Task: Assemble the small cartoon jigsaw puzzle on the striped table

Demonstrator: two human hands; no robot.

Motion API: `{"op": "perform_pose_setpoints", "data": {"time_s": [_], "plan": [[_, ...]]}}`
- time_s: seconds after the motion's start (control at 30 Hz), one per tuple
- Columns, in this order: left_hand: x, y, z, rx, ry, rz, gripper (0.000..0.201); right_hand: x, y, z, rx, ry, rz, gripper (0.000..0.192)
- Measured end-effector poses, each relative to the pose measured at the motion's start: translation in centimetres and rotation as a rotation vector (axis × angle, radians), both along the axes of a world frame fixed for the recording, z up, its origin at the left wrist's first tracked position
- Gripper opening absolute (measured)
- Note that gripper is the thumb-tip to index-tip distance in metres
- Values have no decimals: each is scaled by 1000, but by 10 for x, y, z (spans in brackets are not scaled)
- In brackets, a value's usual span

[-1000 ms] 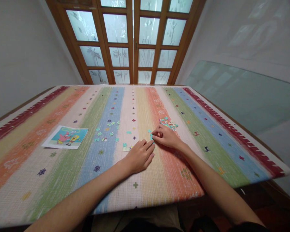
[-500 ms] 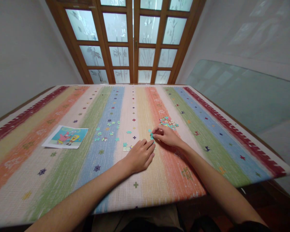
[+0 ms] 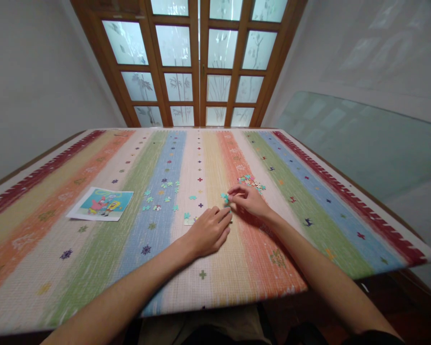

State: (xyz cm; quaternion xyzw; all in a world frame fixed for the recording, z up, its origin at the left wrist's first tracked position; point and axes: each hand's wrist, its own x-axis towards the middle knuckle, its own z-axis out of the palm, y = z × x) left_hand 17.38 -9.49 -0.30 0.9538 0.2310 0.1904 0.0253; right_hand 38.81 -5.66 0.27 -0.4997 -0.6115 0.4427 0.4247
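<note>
- On the striped tabletop (image 3: 222, 282), at the right hand (image 3: 249, 200): teal puzzle piece (image 3: 224, 196); probably light, stiff card, best pinched by its edges.
- Right hand: thumb and finger seemingly closed on it.
- Left hand (image 3: 209, 232): low over other pieces (image 3: 187, 219), grip hidden.

A teal jigsaw piece (image 3: 225, 197) lies at the fingertips of the right hand (image 3: 249, 201); whether it is gripped or merely touched cannot be determined. The joined section (image 3: 187, 220), pale and teal, lies flat on the bench (image 3: 215, 292); its left end is exposed, the remainder obscured by the left hand (image 3: 209, 232). One lone piece (image 3: 193, 197), teal, lies flat just beyond that section. Scattered pieces (image 3: 167, 199), mostly teal, lie spaced apart to the left. Multicoloured piled pieces (image 3: 253, 183) sit clustered just beyond the right hand.
</note>
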Motion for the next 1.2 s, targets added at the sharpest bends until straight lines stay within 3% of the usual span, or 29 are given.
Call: {"op": "perform_pose_setpoints", "data": {"time_s": [0.17,0.3,0.4,0.53,0.7,0.83,1.03,1.2], "plan": [[-10,7,9,2,-142,15,30,-3,-4,3,-70,100,45,34],[-22,18,17,-64,-221,100,30,-7,-7,8,-55,96,64,32],[-26,27,24,-199,-317,150,34,-10,-9,11,-40,94,107,33],[-23,36,33,-470,-363,82,29,-15,-13,14,-41,86,162,34],[-16,44,37,-616,-370,73,27,-19,-17,14,-48,90,172,38],[-23,52,37,-656,-400,119,27,-9,-15,16,-16,-35,187,28],[-54,66,40,-688,-403,229,29,15,-10,17,73,-379,361,14],[-77,71,35,-761,-461,321,20,18,-9,11,76,-469,384,12]]}}
